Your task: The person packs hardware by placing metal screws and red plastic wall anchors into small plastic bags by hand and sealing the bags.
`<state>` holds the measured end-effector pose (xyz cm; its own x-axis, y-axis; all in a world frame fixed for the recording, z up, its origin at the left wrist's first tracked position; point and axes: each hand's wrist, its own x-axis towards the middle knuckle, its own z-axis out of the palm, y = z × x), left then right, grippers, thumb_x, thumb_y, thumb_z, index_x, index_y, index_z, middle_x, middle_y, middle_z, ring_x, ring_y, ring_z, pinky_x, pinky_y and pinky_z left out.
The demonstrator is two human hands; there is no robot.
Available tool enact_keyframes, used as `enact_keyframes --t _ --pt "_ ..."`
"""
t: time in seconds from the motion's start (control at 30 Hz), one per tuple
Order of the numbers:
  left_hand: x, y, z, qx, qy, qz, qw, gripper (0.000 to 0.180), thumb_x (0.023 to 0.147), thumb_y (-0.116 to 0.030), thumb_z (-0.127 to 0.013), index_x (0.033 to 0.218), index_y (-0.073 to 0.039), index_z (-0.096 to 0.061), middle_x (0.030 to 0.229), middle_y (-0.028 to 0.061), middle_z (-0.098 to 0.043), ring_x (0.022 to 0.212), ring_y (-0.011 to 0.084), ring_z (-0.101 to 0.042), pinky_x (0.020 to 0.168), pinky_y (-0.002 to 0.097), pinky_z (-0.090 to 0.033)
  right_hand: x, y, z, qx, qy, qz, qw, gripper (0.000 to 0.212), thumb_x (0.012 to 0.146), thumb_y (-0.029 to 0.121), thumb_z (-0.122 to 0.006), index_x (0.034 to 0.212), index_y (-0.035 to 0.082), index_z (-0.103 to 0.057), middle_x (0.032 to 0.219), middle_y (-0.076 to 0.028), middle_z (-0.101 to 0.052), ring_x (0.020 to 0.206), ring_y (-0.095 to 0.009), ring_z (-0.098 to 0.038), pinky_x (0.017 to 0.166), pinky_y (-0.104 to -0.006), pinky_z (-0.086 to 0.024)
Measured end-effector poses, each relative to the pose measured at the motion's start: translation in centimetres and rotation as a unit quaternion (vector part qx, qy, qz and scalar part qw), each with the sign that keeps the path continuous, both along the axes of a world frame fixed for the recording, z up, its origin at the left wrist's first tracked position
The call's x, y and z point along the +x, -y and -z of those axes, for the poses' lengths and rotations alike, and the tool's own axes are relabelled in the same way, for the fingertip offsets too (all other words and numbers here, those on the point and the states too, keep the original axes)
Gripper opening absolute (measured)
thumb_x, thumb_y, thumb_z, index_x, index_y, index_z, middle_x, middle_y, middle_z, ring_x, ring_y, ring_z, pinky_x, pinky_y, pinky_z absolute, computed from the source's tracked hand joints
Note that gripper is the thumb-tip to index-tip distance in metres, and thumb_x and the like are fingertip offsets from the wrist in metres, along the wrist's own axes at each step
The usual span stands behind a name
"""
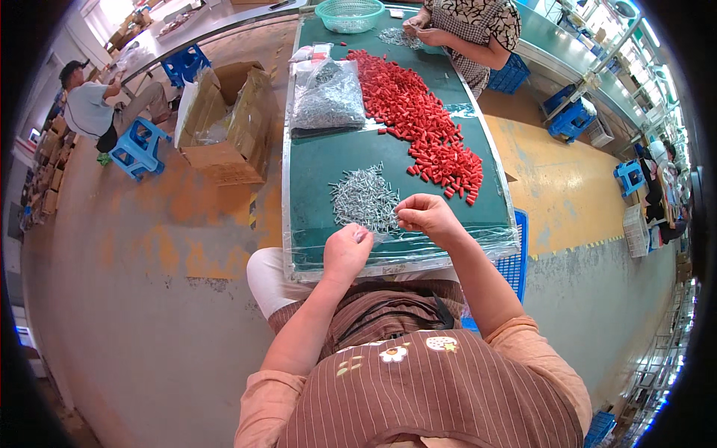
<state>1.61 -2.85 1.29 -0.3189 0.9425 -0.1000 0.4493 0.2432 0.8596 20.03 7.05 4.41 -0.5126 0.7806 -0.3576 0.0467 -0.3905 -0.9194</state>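
A loose pile of silver screws (364,197) lies on the green tabletop (306,168) in front of me. At the near edge of that pile, my left hand (346,252) is closed on a small clear plastic bag (379,237). My right hand (430,216) is at the pile's right side, thumb and fingertips pinched together. What sits between those fingertips is too small to make out. Beyond the pile, a long heap of small red tapered plastic pieces (418,112) runs diagonally across the table.
A large clear bag of screws (327,97) stands on the table's left. A green basket (349,16) sits at the far end, near another person's hands (424,31). On the floor are an open cardboard box (224,153) and a blue stool (140,145); a blue crate (515,265) adjoins the table.
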Motion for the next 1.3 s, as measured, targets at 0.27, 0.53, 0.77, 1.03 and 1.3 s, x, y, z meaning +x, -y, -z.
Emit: enact_keyframes --t 0.27,0.53,0.77,1.03,1.3 --pt "0.7 -1.1 -1.6 -0.011 -0.011 0.042 0.999 0.019 0.077 -0.020 -0.065 0.077 -0.001 -0.064 0.068 0.0103 -0.063 0.061 0.0187 -0.057 0.061 0.0322 -0.047 -1.4 2.4 -2.5 0.357 0.154 -0.072 0.919 0.014 0.078 0.006 -0.063 0.092 0.001 -0.064 0.083 -0.013 -0.064 0.079 -0.025 -0.064 0.070 -0.0329 -0.050" --pt "0.6 -1.4 -3.1 -0.068 0.086 0.059 0.992 0.018 0.077 -0.021 -0.062 0.074 -0.003 -0.064 0.068 0.0067 -0.064 0.064 0.0148 -0.059 0.061 0.0305 -0.046 -1.4 2.9 -3.4 0.555 0.204 -0.130 0.796 0.005 0.078 0.006 -0.060 0.083 0.004 -0.061 0.080 -0.012 -0.057 0.076 -0.033 -0.058 0.067 -0.0408 -0.048" --pt "1.0 -1.5 -1.7 -0.052 0.066 0.058 0.995 0.020 0.078 -0.023 -0.064 0.074 -0.003 -0.063 0.068 0.0057 -0.064 0.064 0.0137 -0.059 0.061 0.0302 -0.046 -1.0 3.0 -3.5 0.588 0.222 -0.182 0.756 0.005 0.075 0.004 -0.059 0.079 0.005 -0.060 0.080 -0.010 -0.056 0.077 -0.031 -0.058 0.068 -0.0404 -0.047" --pt "1.1 -1.5 -1.9 -0.062 0.077 0.048 0.994 0.027 0.080 -0.029 -0.063 0.072 -0.003 -0.060 0.068 0.0068 -0.065 0.063 0.0165 -0.060 0.061 0.0320 -0.047 -0.8 3.2 -4.1 0.593 0.238 -0.202 0.742 0.010 0.075 0.003 -0.055 0.082 0.007 -0.061 0.081 -0.009 -0.057 0.081 -0.029 -0.058 0.072 -0.0387 -0.047" --pt "1.9 -1.4 -1.5 -0.050 0.020 0.061 0.997 0.027 0.080 -0.028 -0.060 0.074 -0.002 -0.061 0.069 0.0106 -0.064 0.064 0.0222 -0.061 0.062 0.0345 -0.047 -0.9 2.8 -3.7 0.588 0.281 -0.210 0.729 0.007 0.075 0.004 -0.057 0.080 0.006 -0.061 0.084 -0.010 -0.059 0.083 -0.030 -0.059 0.073 -0.0394 -0.048"
